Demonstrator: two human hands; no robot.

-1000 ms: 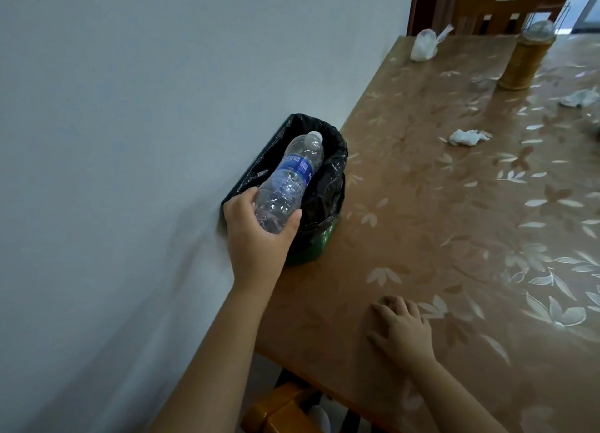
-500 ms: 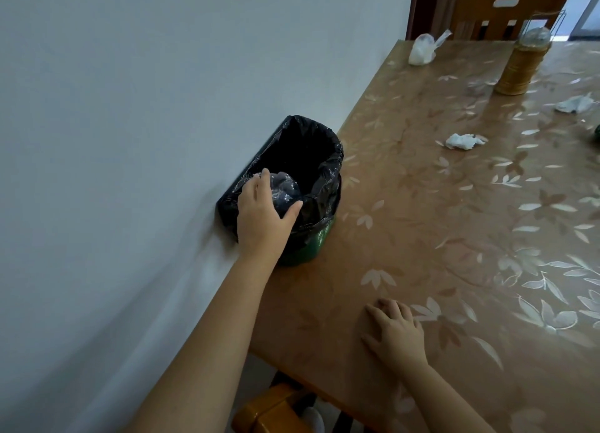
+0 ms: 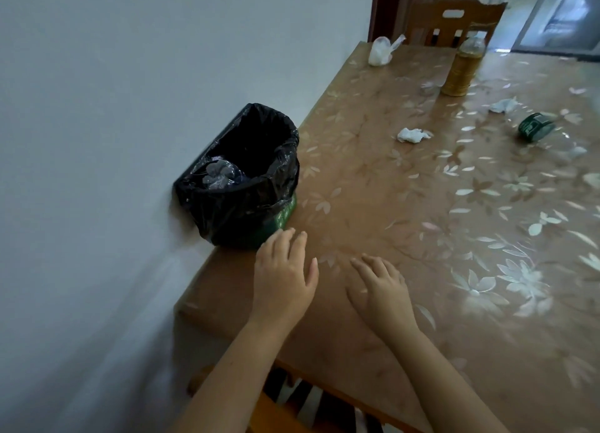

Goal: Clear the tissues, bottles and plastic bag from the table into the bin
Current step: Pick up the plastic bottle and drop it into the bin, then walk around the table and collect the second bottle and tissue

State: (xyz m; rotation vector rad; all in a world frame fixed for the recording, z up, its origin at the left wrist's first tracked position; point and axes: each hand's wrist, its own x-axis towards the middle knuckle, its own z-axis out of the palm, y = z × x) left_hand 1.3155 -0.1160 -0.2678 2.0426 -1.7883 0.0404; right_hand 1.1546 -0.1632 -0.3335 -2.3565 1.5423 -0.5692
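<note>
Flower-patterned tabletop [image 3: 422, 225] against the wall carries our bin [image 3: 246, 186], a clear bottle [image 3: 220, 173] lying inside. Tissues [image 3: 413, 135], a plastic bag [image 3: 380, 52] and two bottles [image 3: 461, 69] lie farther off. Our left hand [image 3: 282, 276] and right hand [image 3: 380, 286] hover empty nearby, fingers loosely spread.

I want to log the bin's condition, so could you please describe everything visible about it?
The bin is small and green, almost wholly covered by a crinkled glossy black liner folded over its rim. It stands upright and open on the table, at the edge by the wall. A clear plastic bottle lies inside. Neither hand touches it.
</note>
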